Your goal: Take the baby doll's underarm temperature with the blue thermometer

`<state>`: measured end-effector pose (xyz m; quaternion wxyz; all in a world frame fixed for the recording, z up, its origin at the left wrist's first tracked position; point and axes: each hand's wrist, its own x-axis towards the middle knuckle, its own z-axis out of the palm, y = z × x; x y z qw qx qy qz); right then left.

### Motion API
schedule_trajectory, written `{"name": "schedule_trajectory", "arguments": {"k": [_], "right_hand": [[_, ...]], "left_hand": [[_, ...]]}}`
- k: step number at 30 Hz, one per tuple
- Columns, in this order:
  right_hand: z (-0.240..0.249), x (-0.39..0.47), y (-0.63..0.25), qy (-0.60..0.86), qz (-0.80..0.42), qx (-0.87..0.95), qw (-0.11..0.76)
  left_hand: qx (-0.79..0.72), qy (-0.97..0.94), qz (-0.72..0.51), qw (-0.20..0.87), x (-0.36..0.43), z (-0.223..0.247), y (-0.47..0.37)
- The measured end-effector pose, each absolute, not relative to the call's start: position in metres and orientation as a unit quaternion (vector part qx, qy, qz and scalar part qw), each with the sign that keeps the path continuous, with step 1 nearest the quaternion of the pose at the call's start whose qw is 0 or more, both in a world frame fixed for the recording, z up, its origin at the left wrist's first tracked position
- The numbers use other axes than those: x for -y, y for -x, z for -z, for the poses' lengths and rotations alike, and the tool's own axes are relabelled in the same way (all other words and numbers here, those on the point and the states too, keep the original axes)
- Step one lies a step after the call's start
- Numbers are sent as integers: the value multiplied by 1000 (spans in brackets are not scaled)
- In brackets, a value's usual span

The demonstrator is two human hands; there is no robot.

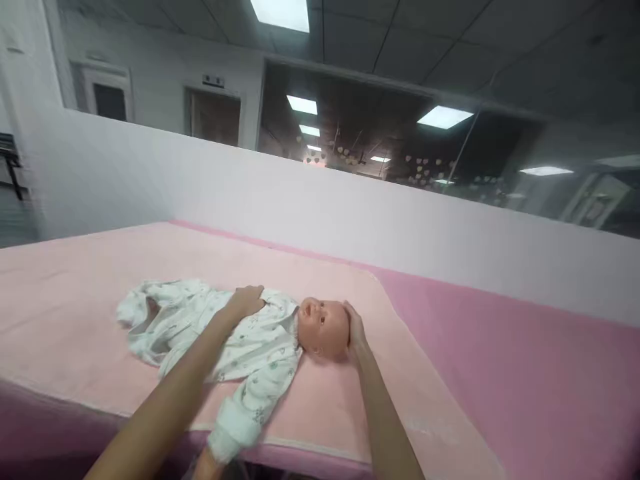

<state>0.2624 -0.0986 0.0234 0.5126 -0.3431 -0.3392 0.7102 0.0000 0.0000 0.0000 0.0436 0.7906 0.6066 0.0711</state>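
A baby doll [325, 328] lies on its back on a pink bed pad [320, 407], its head towards the right. It wears a white printed sleepsuit [255, 343] with loose, creased legs spread to the left. One sleeved arm hangs over the front edge of the pad. My left hand [249, 300] rests on the doll's chest, palm down over the cloth, its fingers partly hidden on the far side. Against the crown of the doll's head, my right hand [355, 327] is cupped and holds it from the right.
Behind the pad runs a low white wall [300, 200] with a window [400, 147] above it. A bright pink surface [525, 360] extends to the right. Past the wall are two doorways at the left, and a dark piece of furniture [10, 157] stands at the far left.
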Motion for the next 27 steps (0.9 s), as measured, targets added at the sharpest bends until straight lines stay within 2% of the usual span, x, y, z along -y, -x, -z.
{"name": "schedule_trajectory", "arguments": {"k": [4,9,11,17,23,27], "right_hand": [[-17,98,-264,329,-720,366,489],[-3,81,-272,389,-594,342,616],[0,78,-273,404,-568,336,634],[-4,87,-267,366,-666,384,524],[-10,87,-267,405,-594,372,588],[-7,87,-267,371,-656,393,526]], "left_hand": [[-608,-789,-74,44,0,1,-1],[-606,-791,-77,36,-1,0,1],[-605,-792,-76,32,-1,0,2],[-604,-793,-77,27,0,-1,4],[-607,-790,-81,25,1,-1,3],[-607,-790,-82,24,2,-1,2]]}}
